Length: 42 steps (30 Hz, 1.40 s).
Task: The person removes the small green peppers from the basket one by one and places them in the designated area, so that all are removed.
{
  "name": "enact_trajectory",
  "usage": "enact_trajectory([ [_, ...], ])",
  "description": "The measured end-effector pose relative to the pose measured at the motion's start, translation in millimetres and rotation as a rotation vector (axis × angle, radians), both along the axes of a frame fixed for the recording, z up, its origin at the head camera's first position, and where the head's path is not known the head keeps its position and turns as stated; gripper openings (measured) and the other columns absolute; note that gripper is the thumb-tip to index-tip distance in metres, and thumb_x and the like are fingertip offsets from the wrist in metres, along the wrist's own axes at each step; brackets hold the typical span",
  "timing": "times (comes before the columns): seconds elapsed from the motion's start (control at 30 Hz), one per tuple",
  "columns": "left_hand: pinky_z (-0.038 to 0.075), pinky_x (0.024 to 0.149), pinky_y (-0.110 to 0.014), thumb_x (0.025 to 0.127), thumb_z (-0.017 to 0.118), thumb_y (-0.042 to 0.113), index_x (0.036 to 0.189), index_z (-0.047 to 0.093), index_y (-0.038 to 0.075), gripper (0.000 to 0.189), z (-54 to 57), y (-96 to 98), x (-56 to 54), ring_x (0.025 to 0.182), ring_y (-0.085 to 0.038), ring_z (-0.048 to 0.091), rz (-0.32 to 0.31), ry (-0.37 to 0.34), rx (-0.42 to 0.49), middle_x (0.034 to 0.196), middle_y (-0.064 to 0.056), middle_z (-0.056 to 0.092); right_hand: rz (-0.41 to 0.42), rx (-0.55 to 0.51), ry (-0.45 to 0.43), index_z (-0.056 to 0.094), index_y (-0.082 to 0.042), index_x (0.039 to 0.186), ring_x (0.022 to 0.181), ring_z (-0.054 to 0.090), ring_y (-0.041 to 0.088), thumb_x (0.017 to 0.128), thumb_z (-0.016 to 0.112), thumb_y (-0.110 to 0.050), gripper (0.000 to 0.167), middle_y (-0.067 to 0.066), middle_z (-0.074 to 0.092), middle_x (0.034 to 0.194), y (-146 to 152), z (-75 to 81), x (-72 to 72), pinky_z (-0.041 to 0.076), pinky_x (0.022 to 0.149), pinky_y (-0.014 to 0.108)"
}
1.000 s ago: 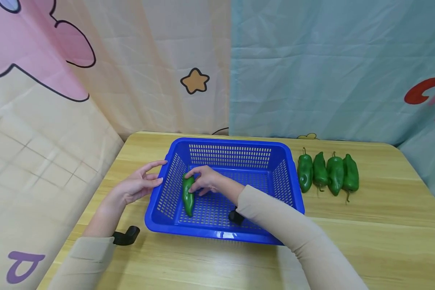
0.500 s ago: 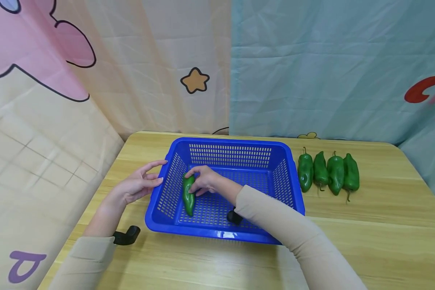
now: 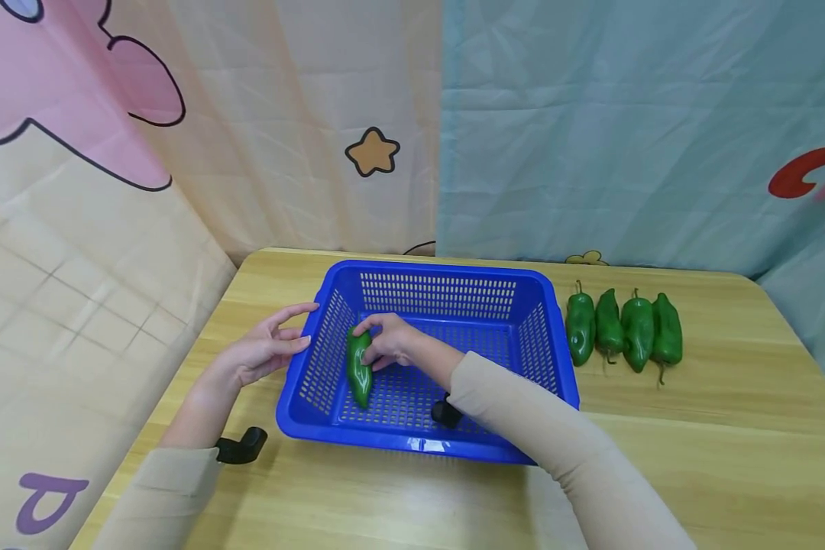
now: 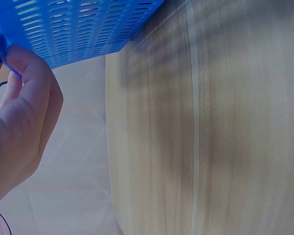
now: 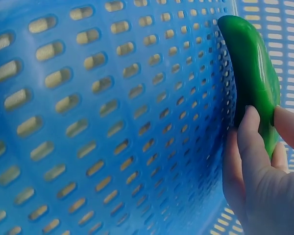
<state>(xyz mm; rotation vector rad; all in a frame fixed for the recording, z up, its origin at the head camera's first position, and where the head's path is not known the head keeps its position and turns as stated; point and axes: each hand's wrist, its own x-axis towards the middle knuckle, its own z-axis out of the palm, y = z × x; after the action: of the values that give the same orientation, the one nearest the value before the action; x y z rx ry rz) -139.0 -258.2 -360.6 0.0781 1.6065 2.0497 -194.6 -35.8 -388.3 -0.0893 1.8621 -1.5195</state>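
A blue plastic basket (image 3: 412,444) with slotted walls stands on the wooden table. At its left rim is my left hand (image 3: 257,353), whose thumb and fingers grip the edge; the left wrist view shows the thumb against the rim. Inside the basket, my right hand (image 3: 389,341) pinches a long green pepper (image 3: 359,376) near its upper end. The pepper lies lengthwise along the basket's left wall, tip toward me. Close up in the right wrist view, fingers and thumb sit on either side of the glossy pepper (image 5: 252,63); its stem end is hidden by the hand.
Several green peppers (image 3: 637,334) lie side by side on the table right of the basket. Printed curtains (image 3: 557,153) hang behind and left of the table (image 3: 729,458). A black wrist mount (image 3: 242,445) sticks out from the left wrist, another (image 3: 445,412) from the right.
The pepper in my right hand has shifted very slightly to the right within the basket. Both hands otherwise keep their places, and the basket stays put.
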Motion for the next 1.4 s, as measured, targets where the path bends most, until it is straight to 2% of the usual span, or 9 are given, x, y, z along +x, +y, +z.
enact_trajectory([
  [0.2, 0.055, 0.079, -0.034, 0.091, 0.052, -0.006, 0.130, 0.038, 0.018, 0.048, 1.1, 0.5, 1.2, 0.090, -0.024, 0.065, 0.010, -0.015, -0.001, 0.102, -0.012, 0.063, 0.023, -0.038, -0.013, 0.060, -0.002, 0.113, 0.071, 0.062, 0.025, 0.067, 0.062, 0.025, 0.053, 0.013, 0.053, 0.089, 4, 5.0, -0.6, 0.057, 0.064, 0.036],
  [0.6, 0.054, 0.080, -0.034, 0.092, 0.050, -0.005, 0.132, 0.036, 0.019, 0.048, 2.8, -0.1, -0.3, 0.091, -0.022, 0.065, 0.000, 0.009, -0.004, 0.102, -0.010, 0.064, 0.058, -0.091, -0.011, 0.059, -0.001, 0.115, 0.079, 0.062, 0.027, 0.070, 0.061, 0.024, 0.052, 0.017, 0.053, 0.097, 20, 23.1, -2.9, 0.057, 0.068, 0.038],
  [0.8, 0.054, 0.080, -0.034, 0.092, 0.051, -0.005, 0.132, 0.036, 0.018, 0.049, 2.5, 0.6, -0.6, 0.091, -0.023, 0.065, 0.006, 0.000, -0.002, 0.103, -0.011, 0.064, 0.073, -0.124, -0.001, 0.057, -0.002, 0.118, 0.082, 0.062, 0.027, 0.072, 0.060, 0.023, 0.052, 0.022, 0.051, 0.108, 30, 34.2, -2.1, 0.057, 0.070, 0.038],
  [1.07, 0.055, 0.078, -0.032, 0.092, 0.051, -0.006, 0.133, 0.035, 0.017, 0.050, 2.3, 1.4, -1.0, 0.089, -0.022, 0.066, 0.009, -0.010, 0.002, 0.102, -0.010, 0.064, 0.063, -0.162, -0.002, 0.056, -0.002, 0.121, 0.078, 0.060, 0.023, 0.075, 0.059, 0.022, 0.052, 0.018, 0.051, 0.103, 43, 47.9, -3.1, 0.056, 0.074, 0.041],
  [1.4, 0.055, 0.076, -0.032, 0.091, 0.051, -0.006, 0.136, 0.030, 0.016, 0.054, 3.2, 1.6, -2.3, 0.087, -0.022, 0.065, 0.034, -0.028, -0.011, 0.101, -0.010, 0.064, 0.083, -0.211, 0.013, 0.051, 0.000, 0.124, 0.083, 0.060, 0.022, 0.076, 0.058, 0.021, 0.054, 0.018, 0.051, 0.109, 62, 63.1, -4.9, 0.056, 0.074, 0.039],
])
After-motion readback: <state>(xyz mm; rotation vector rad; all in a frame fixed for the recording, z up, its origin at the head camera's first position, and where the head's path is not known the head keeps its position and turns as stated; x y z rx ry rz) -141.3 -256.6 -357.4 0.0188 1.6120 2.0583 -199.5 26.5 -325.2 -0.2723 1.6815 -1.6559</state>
